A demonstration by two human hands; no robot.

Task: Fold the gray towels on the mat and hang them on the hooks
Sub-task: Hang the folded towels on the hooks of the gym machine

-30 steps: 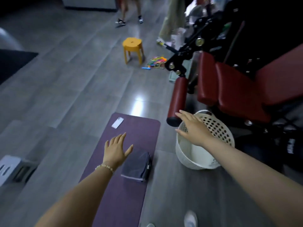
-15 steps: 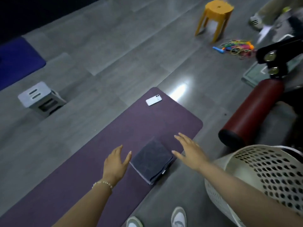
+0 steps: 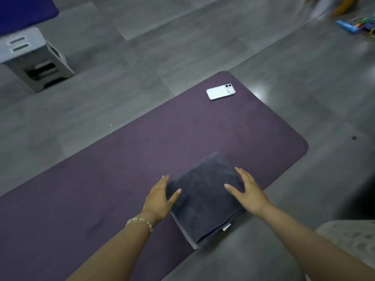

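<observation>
A folded dark gray towel (image 3: 205, 197) lies on the purple mat (image 3: 125, 167), near the mat's right edge. My left hand (image 3: 159, 196) sits at the towel's left edge, fingers straight, thumb over the cloth. On the towel's right side lies my right hand (image 3: 247, 191), its fingers spread and straight along the edge. Neither hand grips the towel. No hooks are in view.
A white phone (image 3: 221, 91) lies on the far end of the mat. A grey step stool (image 3: 30, 57) stands at the upper left beside a blue mat (image 3: 24, 13). Coloured ropes (image 3: 361, 25) lie at the upper right. A white basket's rim (image 3: 349, 238) shows at the lower right.
Both hands have moved in from beside the towel onto its left and right edges. The view has dropped closer to the mat; the basket has slid almost out of frame.
</observation>
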